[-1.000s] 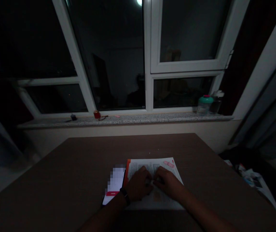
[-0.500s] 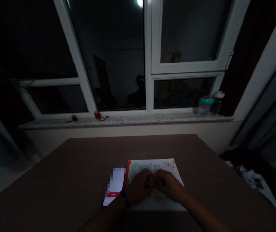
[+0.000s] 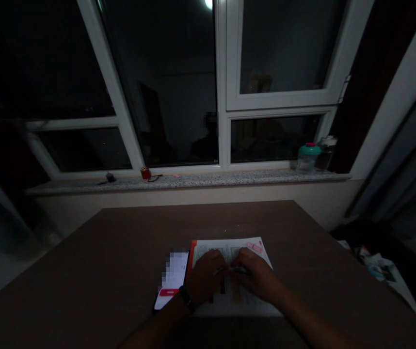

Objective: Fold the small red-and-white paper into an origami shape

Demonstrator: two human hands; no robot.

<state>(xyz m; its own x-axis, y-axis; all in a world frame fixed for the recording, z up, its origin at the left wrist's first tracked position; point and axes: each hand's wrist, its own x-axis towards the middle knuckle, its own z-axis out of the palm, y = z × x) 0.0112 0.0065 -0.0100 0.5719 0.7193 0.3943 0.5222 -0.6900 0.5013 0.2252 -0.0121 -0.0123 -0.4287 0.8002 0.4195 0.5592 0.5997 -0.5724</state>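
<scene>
An open-looking printed book or booklet (image 3: 244, 303) with an orange left edge lies on the dark table. Over its middle, my left hand (image 3: 208, 276), with a dark band at the wrist, has its fingers closed on a small thin item I cannot make out. My right hand (image 3: 257, 274) faces it from the other side, fingers closed round the dark, thin end of something between the hands. A pink object (image 3: 254, 247) rests at the page's upper right corner. Left of the book lies a lit phone (image 3: 173, 278) with a red bar on its screen.
The brown table (image 3: 120, 252) reaches to the wall below the window. On the speckled sill (image 3: 208, 181) stand a red can-like item (image 3: 145, 173), a small dark bottle (image 3: 110, 177) and a green-lidded bottle (image 3: 308, 156). Papers (image 3: 382, 269) lie beyond the table's right edge.
Both hands have turned slightly, their fingertips a little further apart, and a thin item now shows between them. The whole view has shifted slightly.
</scene>
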